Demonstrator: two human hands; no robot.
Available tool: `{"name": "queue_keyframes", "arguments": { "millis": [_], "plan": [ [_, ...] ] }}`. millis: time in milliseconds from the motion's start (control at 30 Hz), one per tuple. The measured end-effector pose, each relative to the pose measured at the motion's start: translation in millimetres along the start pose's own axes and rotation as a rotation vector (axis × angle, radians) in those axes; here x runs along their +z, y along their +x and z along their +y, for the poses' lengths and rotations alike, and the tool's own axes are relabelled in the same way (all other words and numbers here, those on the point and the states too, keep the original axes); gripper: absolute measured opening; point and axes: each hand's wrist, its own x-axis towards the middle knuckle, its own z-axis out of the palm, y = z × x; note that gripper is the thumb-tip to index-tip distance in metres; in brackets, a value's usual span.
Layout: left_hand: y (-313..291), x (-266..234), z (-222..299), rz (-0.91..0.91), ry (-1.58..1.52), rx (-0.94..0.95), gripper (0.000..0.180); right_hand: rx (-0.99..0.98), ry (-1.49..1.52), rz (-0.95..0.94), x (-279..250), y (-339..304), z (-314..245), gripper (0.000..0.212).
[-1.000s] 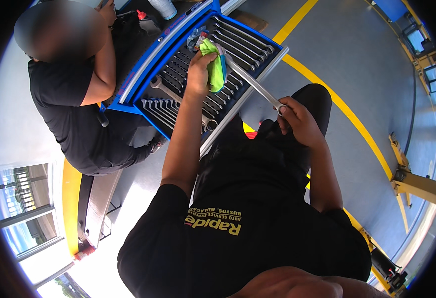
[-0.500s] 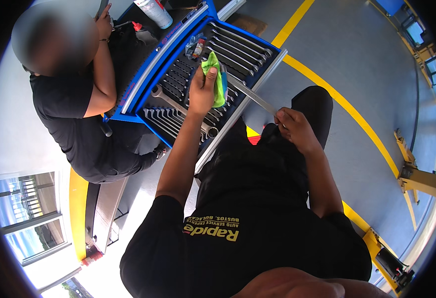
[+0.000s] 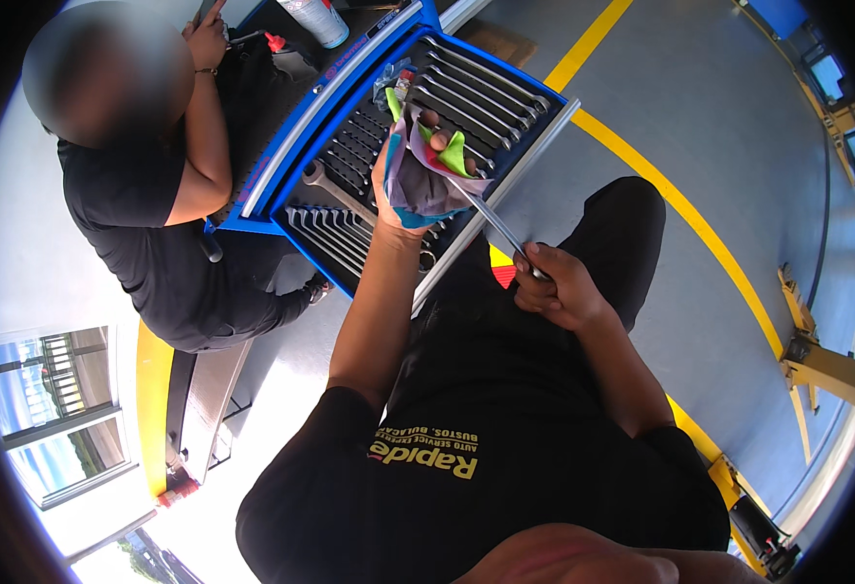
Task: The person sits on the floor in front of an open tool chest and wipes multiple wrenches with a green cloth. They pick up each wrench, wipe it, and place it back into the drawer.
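Your left hand (image 3: pixel 400 185) closed on a rag (image 3: pixel 425 175) wrapping a wrench (image 3: pixel 498 229), right hand (image 3: pixel 559 289) gripping its lower end, above the open tool drawer (image 3: pixel 418 146)

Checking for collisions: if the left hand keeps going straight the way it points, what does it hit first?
Probably the wrenches lying in the open blue drawer; the left hand, wrapped in a cloth, seems to hover above them, though depth is unclear.

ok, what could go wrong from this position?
1. The right hand pinches only one end of the long wrench; the cloth in the left hand wraps the other end. A slip could drop it onto the open tool drawer.
2. The wrench sits above the rows of wrenches, so a drop may knock them out of place.
3. A second person stands close beside the drawer, within range of a swung tool.
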Motion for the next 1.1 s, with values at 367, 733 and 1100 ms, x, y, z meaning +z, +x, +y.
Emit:
{"name": "queue_keyframes", "arguments": {
  "millis": [367,733,1100],
  "plan": [
    [-20.1,-5.4,42.0,0.264,1.289,0.248,0.026,-0.029,-0.13,-0.011,-1.7,-4.5,5.2,0.034],
    [-10.0,69.2,-26.2,0.635,0.283,0.145,0.04,-0.269,-0.677,0.325,67.1,26.6,31.5,0.04],
    [-35.5,36.3,-79.9,0.497,0.904,-0.159,0.027,-0.31,-0.676,0.36,-1.3,8.1,-16.5,0.044]
  ]
}}
